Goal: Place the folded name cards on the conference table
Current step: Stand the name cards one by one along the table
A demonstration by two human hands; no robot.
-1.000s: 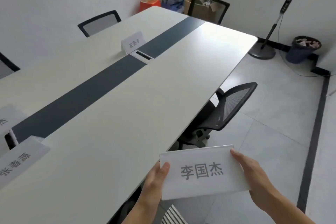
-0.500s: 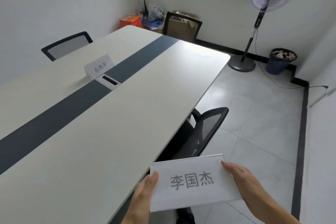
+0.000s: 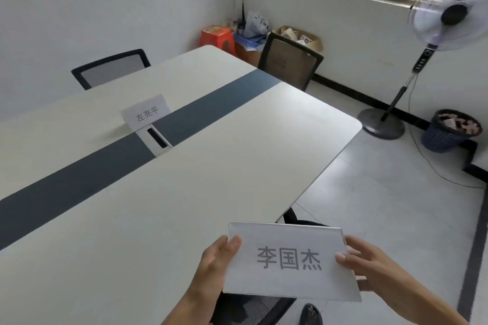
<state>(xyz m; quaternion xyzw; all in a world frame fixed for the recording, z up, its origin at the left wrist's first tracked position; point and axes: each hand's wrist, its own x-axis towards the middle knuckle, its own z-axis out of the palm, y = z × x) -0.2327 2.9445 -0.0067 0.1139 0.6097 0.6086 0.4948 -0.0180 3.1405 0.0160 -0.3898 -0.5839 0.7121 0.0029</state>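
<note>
I hold a white folded name card (image 3: 289, 261) with three dark printed characters, just off the near right edge of the conference table (image 3: 211, 171). My left hand (image 3: 215, 264) grips its left edge with the thumb on the front face. My right hand (image 3: 363, 261) grips its right edge. The table is long, cream white, with a dark grey strip down its middle. A second folded name card (image 3: 146, 113) stands upright on the far half, beside a white cable box (image 3: 155, 138) in the strip.
A black mesh chair (image 3: 253, 306) sits under the card at the table's near edge. More chairs stand at the far left (image 3: 111, 67) and far end (image 3: 290, 60). A standing fan (image 3: 435, 34), a dark waste basket (image 3: 449, 130), boxes and a red stool (image 3: 217, 35) line the far wall.
My view has swung right and up along the table, so the window has come into sight. The card has moved closer to the table's edge, still held in both hands.
</note>
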